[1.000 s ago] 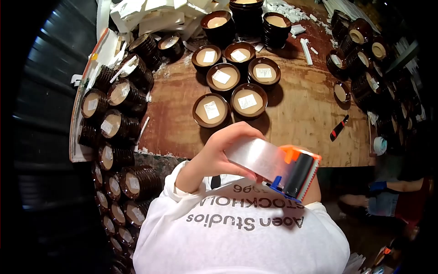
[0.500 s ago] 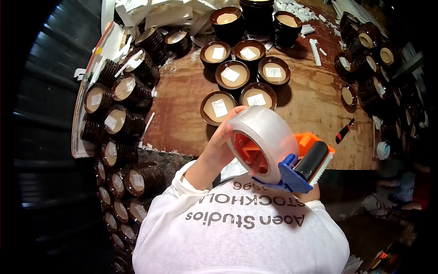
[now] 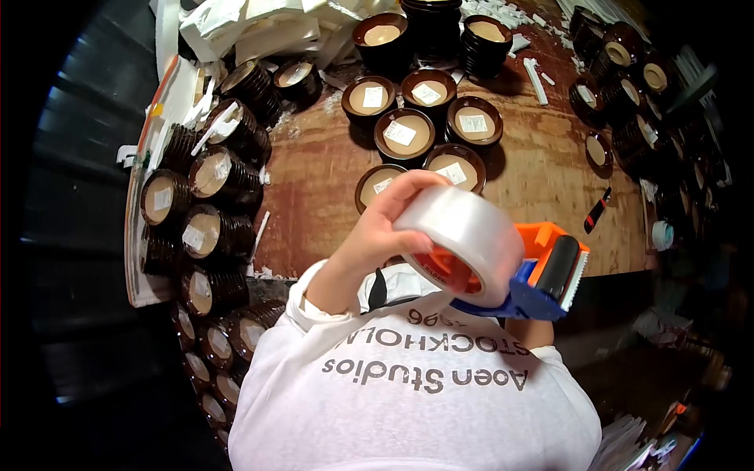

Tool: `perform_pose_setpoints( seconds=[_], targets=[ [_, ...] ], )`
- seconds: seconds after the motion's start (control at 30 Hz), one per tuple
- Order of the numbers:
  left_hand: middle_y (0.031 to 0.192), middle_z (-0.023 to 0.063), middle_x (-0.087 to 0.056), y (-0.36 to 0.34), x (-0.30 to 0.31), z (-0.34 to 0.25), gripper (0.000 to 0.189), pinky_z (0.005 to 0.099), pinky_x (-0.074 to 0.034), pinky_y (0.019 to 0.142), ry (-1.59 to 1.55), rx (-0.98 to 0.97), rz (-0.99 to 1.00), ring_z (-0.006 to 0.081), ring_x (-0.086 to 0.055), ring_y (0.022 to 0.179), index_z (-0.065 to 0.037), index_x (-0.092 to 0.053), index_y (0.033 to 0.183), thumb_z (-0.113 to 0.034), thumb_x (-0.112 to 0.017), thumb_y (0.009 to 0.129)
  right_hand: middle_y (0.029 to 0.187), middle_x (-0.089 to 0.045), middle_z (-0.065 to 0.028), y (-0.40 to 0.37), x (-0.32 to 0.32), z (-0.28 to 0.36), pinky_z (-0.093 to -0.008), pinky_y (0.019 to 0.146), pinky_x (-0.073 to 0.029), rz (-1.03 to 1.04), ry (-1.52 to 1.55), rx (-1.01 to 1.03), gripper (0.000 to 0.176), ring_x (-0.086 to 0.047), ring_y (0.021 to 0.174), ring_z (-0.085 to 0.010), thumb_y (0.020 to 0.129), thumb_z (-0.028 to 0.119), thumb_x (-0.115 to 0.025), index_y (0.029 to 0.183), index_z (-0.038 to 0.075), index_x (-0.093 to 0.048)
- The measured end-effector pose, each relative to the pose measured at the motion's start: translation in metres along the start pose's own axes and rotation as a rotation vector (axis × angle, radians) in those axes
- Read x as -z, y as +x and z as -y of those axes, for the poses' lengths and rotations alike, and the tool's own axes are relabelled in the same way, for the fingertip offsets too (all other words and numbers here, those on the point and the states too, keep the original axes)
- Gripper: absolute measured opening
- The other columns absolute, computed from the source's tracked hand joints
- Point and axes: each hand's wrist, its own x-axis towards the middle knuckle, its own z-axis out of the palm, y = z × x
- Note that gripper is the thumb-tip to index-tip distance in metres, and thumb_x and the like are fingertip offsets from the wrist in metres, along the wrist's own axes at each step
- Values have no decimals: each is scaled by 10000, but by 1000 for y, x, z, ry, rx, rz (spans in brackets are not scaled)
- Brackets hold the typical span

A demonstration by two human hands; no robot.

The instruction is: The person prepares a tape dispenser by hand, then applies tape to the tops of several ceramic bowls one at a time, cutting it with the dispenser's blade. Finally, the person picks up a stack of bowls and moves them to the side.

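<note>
In front of my chest is a tape dispenser (image 3: 542,235) with an orange frame, a blue side, a black roller and a toothed cutting edge. A wide roll of clear tape (image 3: 463,224) sits on it. My left hand (image 3: 393,216) grips the roll's left side, fingers over the top and thumb at the near rim. Behind the dispenser my right forearm (image 3: 530,333) shows, but the hand and its fingers are hidden. Just beyond the roll stand brown bowls (image 3: 404,133) with white labels on their tan centres; the roll and my left hand partly cover the nearest ones.
Stacked bowls (image 3: 216,173) line the left side of the wooden table (image 3: 306,188). More bowl stacks (image 3: 628,133) lie at right, near a red and black cutter (image 3: 598,210). White foam pieces (image 3: 243,31) are heaped at the back.
The tape roll and dispenser have tilted and shifted slightly right. My left hand has moved further over the roll, with its thumb now across the near rim. The view has shifted a little.
</note>
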Motion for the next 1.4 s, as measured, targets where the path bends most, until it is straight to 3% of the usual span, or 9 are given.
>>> perform_pose_setpoints(
  seconds=[0.17, 0.43, 0.47, 0.63, 0.7, 0.73, 0.87, 1.1, 1.4],
  targets=[
    [1161, 127, -461, 16, -13, -40, 629, 362, -344, 932, 806, -130, 443, 257, -438, 1096, -43, -563, 1070, -294, -811, 549, 996, -586, -129, 18, 6, 14, -290, 774, -454, 587, -438, 44, 656, -568, 888, -185, 725, 413, -640, 1151, -55, -469],
    [1258, 116, -421, -2, 26, -12, 1065, 348, -305, 973, 416, 34, 201, 219, -397, 1173, 11, -279, 1317, -332, -836, 476, 943, -600, -130, -19, -62, 23, -280, 682, -487, -155, 41, -173, 334, -592, 789, -185, 856, 197, -482, 1076, -51, -521],
    [1193, 107, -489, -7, 29, -6, 990, 316, -344, 941, 365, 117, 163, 200, -452, 1126, 11, -358, 1275, -308, -841, 472, 855, -613, -144, -11, -93, 54, -265, 595, -498, 14, -638, -317, 284, -603, 675, -191, 847, 177, -488, 996, -56, -551],
    [1041, 73, -592, -17, 28, -6, 782, 280, -434, 825, 379, 113, 49, 165, -565, 956, 8, -521, 1127, -219, -842, 451, 788, -608, -171, -9, -97, 38, -282, 564, -510, -14, -696, -354, 257, -607, 631, -221, 825, 155, -507, 939, -69, -563],
    [1036, 68, -599, -11, 24, -23, 763, 276, -432, 833, 636, -22, 159, 155, -565, 959, -16, -554, 1089, -250, -844, 423, 797, -608, -172, -11, -58, 3, -298, 553, -510, 262, 151, -3, 247, -610, 642, -224, 805, 138, -535, 941, -66, -563],
    [936, 70, -609, -9, 18, -35, 730, 288, -444, 770, 782, -66, 177, 183, -587, 870, -42, -578, 1065, -270, -828, 418, 824, -608, -131, -7, -70, 32, -293, 598, -489, 7, -96, -475, 310, -598, 690, -195, 759, 165, -605, 963, -64, -560],
    [795, 86, -546, 1, 3, -59, 755, 349, -413, 664, 1280, -273, 426, 274, -532, 715, -53, -549, 1121, -286, -788, 443, 881, -597, -69, 21, -40, 23, -275, 701, -437, 559, -710, -26, 478, -554, 776, -144, 691, 248, -688, 1032, -54, -540],
    [1245, 144, -444, -2, 25, -29, 1038, 349, -324, 966, 585, -233, 125, 242, -439, 1139, 29, -356, 1276, -415, -816, 459, 726, -620, -83, 5, -78, 28, -253, 553, -488, 125, -303, -226, 203, -600, 621, -139, 815, 173, -555, 881, -15, -592],
    [1026, 96, -579, -16, 31, -19, 856, 294, -424, 817, 348, 92, 74, 168, -553, 943, 33, -515, 1102, -423, -819, 445, 804, -604, -153, -5, -72, 17, -294, 605, -491, 259, -36, -100, 240, -601, 686, -223, 812, 121, -537, 951, -73, -564]
  ],
)
